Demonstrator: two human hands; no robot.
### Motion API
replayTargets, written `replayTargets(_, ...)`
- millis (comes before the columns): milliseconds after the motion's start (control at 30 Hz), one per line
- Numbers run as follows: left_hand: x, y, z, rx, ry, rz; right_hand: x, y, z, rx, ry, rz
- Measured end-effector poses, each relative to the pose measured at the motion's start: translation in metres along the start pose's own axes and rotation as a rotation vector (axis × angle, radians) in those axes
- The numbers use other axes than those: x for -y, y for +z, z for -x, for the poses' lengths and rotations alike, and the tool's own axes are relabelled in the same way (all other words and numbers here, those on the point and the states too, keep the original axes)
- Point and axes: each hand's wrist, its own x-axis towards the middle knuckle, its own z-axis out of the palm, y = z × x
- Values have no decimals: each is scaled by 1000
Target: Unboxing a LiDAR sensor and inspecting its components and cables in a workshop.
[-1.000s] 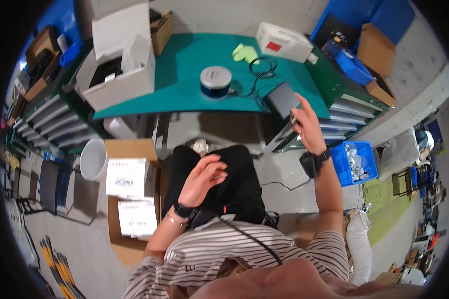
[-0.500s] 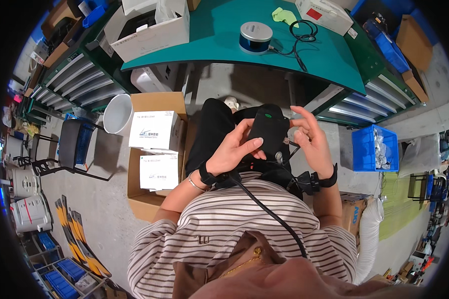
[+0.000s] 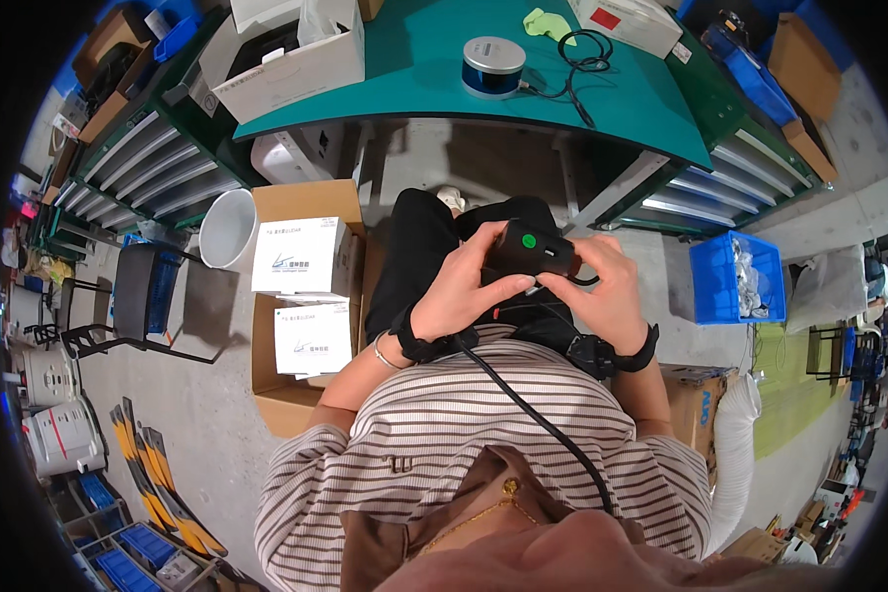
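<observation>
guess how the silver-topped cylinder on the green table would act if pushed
The silver-topped cylinder stands squat and flat on the green table, so it would probably slide rather than tip. Its smooth, hard-looking surface suggests stiffness and perhaps a slippery grip. The black cable at its side may tug.

- I'd call this a workshop, with some packing materials about.
- My view shows a green-topped counter (image 3: 414,59) between a left drawer cabinet (image 3: 158,163) and a right drawer cabinet (image 3: 735,187), both with stacked shallow drawers.
- On that counter I see a silver-topped cylindrical device (image 3: 493,59) with a looped black cable (image 3: 574,87).
- I make out a bare grey floor (image 3: 202,405), where an open carton (image 3: 311,197) holds white boxes (image 3: 296,259).
- Around me stand a blue plastic bin (image 3: 712,293), a white ribbed duct (image 3: 735,444) and, lower left, racked blue trays (image 3: 123,570).
</observation>
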Motion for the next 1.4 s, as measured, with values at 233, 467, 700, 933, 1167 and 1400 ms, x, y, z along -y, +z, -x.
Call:
replayTargets(233, -6, 3, -7, -77, 235, -136, 2, 4, 0, 36, -16, 11)
replayTargets(467, -4, 6, -1, -28, -35, 53, 9, 1, -1, 40, -111, 60)
replayTargets(700, -2, 9, -2, -88, 140, 21, 10, 0, -2, -18, -209, 164)
replayTargets(933, 0, 8, 0, -55, 57, 53, 15, -1, 1, 15, -101, 65)
replayTargets(1167, 9, 10, 1, -98, 94, 49, 14, -1, -1, 16, -281, 118)
replayTargets(1400, 6, 11, 3, -127, 146, -66, 12, 1, 1, 33, -261, 86)
